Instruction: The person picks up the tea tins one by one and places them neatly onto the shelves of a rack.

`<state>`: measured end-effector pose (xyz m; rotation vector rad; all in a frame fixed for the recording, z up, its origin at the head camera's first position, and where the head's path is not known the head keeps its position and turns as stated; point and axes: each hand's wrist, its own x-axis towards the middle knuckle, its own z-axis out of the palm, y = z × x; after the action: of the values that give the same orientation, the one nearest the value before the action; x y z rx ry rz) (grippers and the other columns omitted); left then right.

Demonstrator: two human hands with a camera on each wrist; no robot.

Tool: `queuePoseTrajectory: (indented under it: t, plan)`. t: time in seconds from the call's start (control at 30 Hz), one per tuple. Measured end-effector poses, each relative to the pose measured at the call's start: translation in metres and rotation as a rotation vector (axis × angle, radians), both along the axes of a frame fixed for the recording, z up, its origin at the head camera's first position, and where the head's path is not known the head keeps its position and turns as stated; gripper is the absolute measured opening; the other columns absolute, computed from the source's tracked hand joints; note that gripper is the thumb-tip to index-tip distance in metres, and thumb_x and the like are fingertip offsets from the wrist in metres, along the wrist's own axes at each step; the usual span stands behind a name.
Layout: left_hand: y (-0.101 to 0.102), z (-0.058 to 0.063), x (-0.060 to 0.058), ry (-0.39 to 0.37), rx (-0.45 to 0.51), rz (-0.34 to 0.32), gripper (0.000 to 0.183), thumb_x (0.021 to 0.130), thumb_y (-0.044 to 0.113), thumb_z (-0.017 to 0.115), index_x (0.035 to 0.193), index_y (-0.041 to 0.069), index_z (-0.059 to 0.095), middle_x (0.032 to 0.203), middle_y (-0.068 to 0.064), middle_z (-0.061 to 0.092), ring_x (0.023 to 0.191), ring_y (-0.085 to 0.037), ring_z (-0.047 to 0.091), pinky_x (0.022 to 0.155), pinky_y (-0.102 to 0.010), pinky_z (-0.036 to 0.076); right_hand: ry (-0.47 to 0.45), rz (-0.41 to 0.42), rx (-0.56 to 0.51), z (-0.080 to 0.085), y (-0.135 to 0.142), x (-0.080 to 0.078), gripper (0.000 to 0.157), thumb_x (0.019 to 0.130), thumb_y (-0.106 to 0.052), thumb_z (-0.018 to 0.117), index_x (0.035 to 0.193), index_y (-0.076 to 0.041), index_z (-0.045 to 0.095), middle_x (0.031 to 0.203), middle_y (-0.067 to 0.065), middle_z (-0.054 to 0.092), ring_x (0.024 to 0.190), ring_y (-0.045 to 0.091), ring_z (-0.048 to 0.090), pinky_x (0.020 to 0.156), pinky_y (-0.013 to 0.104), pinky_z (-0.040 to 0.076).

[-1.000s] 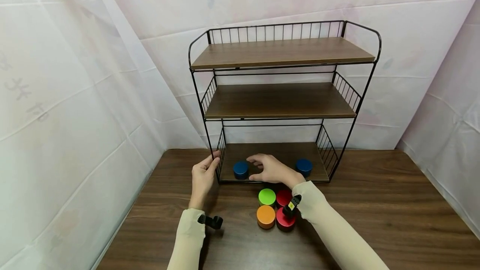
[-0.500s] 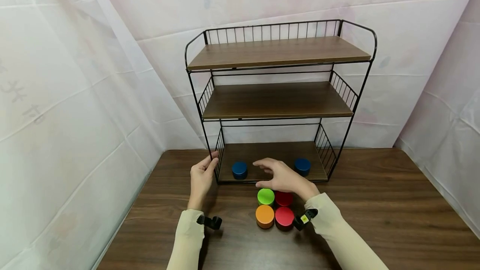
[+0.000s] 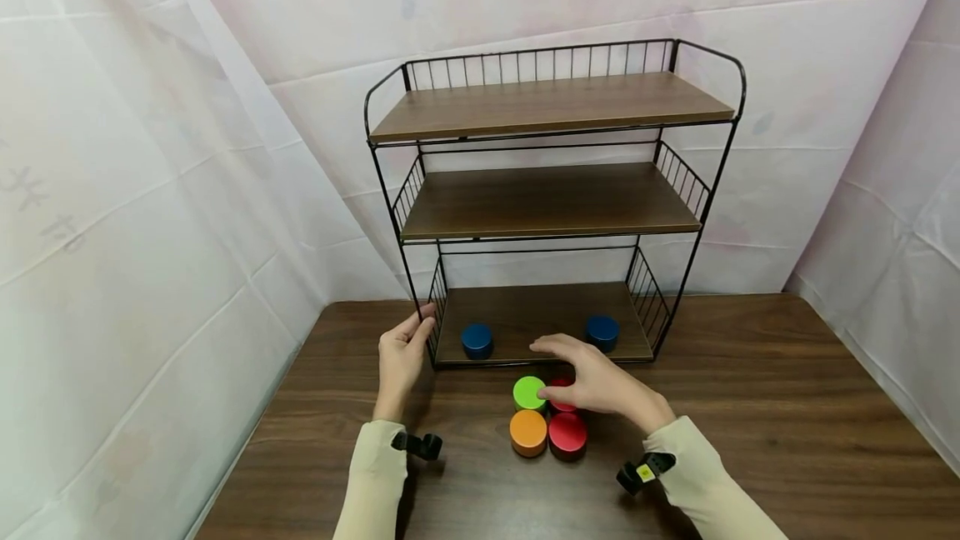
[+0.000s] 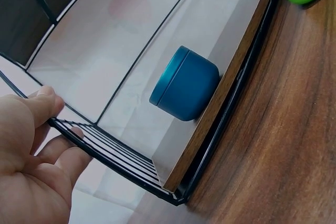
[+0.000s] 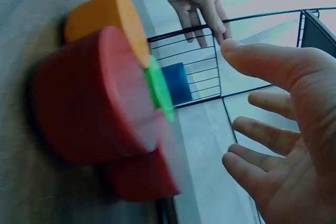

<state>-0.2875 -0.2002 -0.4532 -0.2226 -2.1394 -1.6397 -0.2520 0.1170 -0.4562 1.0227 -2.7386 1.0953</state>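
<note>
My left hand (image 3: 401, 357) pinches the left front wire post of a three-tier shelf rack (image 3: 551, 200), its thumb and fingers round the black frame in the left wrist view. Over the cluster of small round tins my right hand (image 3: 600, 380) hovers with fingers spread and nothing in them. Below its thumb are a green tin (image 3: 528, 392) and a partly hidden red tin (image 3: 564, 407). In front of these stand an orange tin (image 3: 528, 432) and another red tin (image 3: 567, 433). On the bottom shelf sit a blue tin (image 4: 185, 83) at left and another blue tin (image 3: 602, 332) at right.
The rack stands at the back of a dark wooden table (image 3: 750, 407). White cloth (image 3: 150, 148) hangs behind and on both sides. Black wire side rails (image 3: 648, 294) edge the bottom shelf.
My right hand has drawn back from the bottom shelf, near the left blue tin, toward the right front, over the red and green tins. My left hand keeps its hold on the post.
</note>
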Motion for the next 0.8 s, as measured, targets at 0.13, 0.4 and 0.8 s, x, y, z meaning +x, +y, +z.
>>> queuePoseTrajectory:
  t: [0.13,0.4,0.8]
  plan:
    - [0.0,0.0,0.0,0.001,0.004,-0.01,0.029,0.094,0.014,0.064,0.12,0.002,0.068,0.117,-0.015,0.068,0.106,-0.018,0.066,0.083,-0.013,0.05,0.044,-0.019,0.002,-0.006,0.007,0.008,0.061,0.082,-0.037,0.076,0.136,-0.02,0.054,0.145,0.006,0.048,0.134,0.026,0.044,0.102,0.048,0.044]
    - [0.001,0.0,0.002,-0.013,-0.011,0.001,0.03,0.094,0.015,0.064,0.121,0.003,0.068,0.118,-0.013,0.069,0.108,-0.02,0.065,0.082,-0.012,0.05,0.067,-0.056,-0.028,-0.015,0.021,0.018,0.065,0.081,-0.041,0.077,0.136,-0.015,0.055,0.147,0.007,0.044,0.142,0.036,0.031,0.103,0.057,0.039]
    - [0.0,0.0,0.001,0.017,-0.026,0.01,0.027,0.094,0.014,0.064,0.12,0.006,0.069,0.106,-0.017,0.072,0.083,-0.003,0.064,0.075,-0.012,0.048,0.082,-0.129,-0.053,-0.03,0.041,0.031,0.06,0.087,-0.05,0.068,0.14,-0.031,0.048,0.147,0.0,0.046,0.135,0.025,0.043,0.102,0.055,0.042]
